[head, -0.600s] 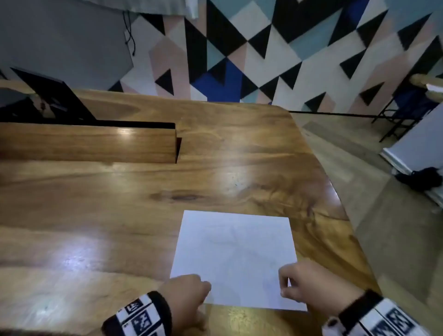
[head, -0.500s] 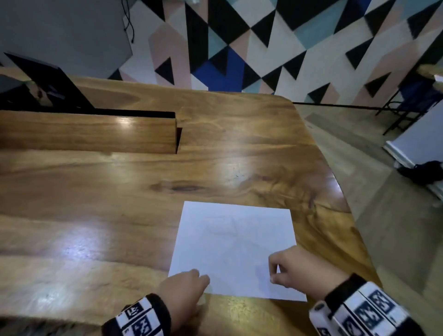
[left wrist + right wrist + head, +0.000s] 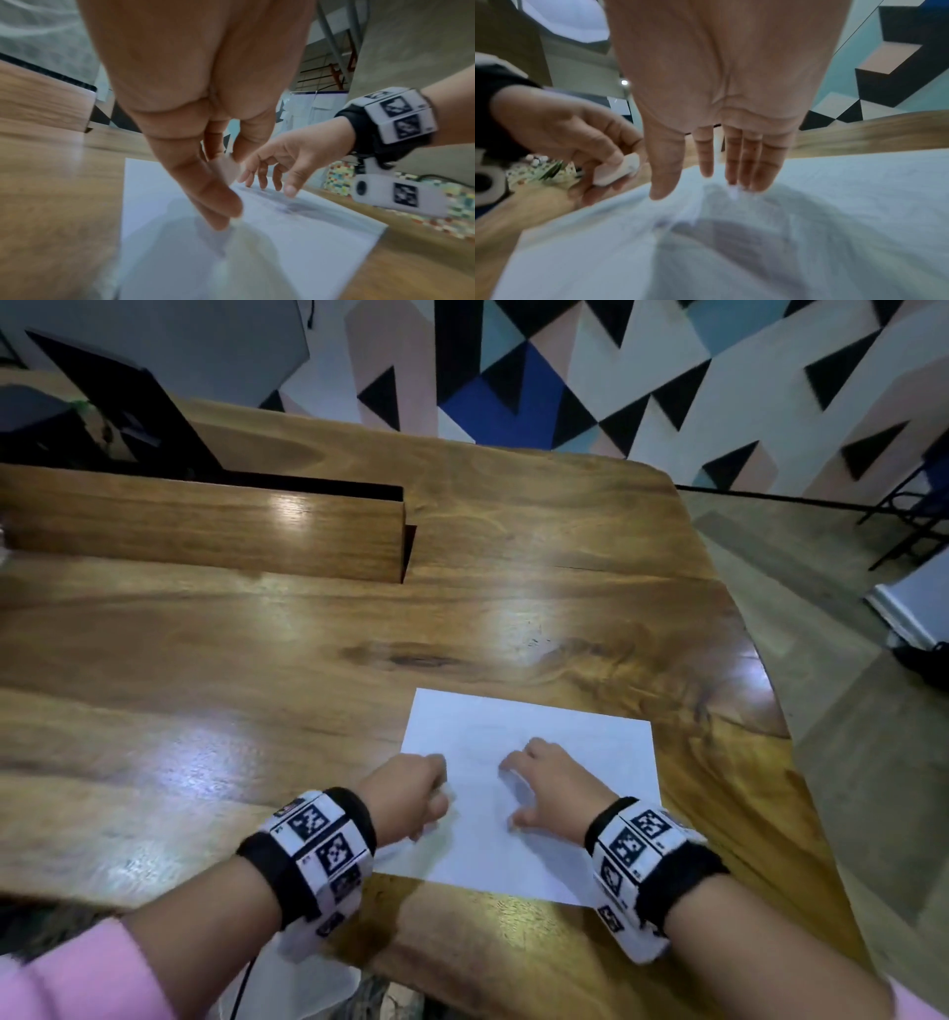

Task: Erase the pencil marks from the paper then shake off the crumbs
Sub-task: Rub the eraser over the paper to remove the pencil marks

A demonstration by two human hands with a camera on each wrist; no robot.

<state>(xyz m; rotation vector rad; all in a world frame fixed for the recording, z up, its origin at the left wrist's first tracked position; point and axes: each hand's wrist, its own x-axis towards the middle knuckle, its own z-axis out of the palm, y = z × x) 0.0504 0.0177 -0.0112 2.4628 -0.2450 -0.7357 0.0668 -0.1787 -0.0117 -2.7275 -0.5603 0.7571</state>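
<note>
The left hand (image 3: 411, 796) pinches a small white eraser (image 3: 617, 172) above the sheet's left edge. The paper (image 3: 580, 742) lies flat near the table's (image 3: 205, 711) near-right edge: light, limp, prone to sliding, so best pinned. The right hand (image 3: 552, 785) presses spread, straight fingers on it.

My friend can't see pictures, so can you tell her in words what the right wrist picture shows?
The right hand reaches with straight fingers down to a white sheet of paper on a wooden table. Beside it, the left hand pinches a small white eraser. A wall of coloured triangles stands behind.
</note>
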